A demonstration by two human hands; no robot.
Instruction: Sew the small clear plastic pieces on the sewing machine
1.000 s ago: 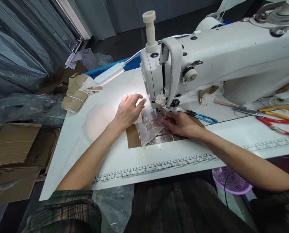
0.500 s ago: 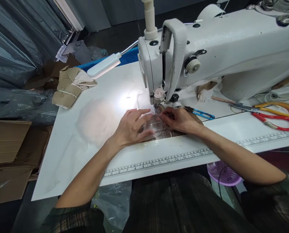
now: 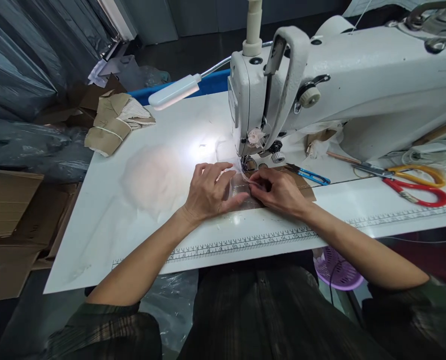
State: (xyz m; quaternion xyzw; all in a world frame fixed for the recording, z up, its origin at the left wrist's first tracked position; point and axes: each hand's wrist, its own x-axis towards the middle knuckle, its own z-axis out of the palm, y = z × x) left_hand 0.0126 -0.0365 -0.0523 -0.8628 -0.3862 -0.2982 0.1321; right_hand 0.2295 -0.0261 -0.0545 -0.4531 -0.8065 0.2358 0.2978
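Observation:
A small clear plastic piece (image 3: 239,189) lies on a brown patch of the white table (image 3: 163,150), just in front of the presser foot (image 3: 250,162) of a white sewing machine (image 3: 339,95). My left hand (image 3: 208,192) rests flat on the piece's left side, fingers spread over it. My right hand (image 3: 279,192) pinches its right edge between thumb and fingertips. Both hands sit close together under the needle area, lit by a gooseneck lamp (image 3: 175,92).
Blue thread snips (image 3: 308,174) lie right of the presser foot. Orange-handled scissors (image 3: 414,172) and red-handled scissors (image 3: 420,192) lie further right. A bundle of brown paper (image 3: 112,125) sits at the table's far left. A printed ruler (image 3: 245,242) runs along the front edge. Cardboard boxes (image 3: 9,210) stand left.
My left hand drew back from beside the machine head onto the plastic piece, next to my right hand. The piece now lies flatter, and the view has shifted slightly left.

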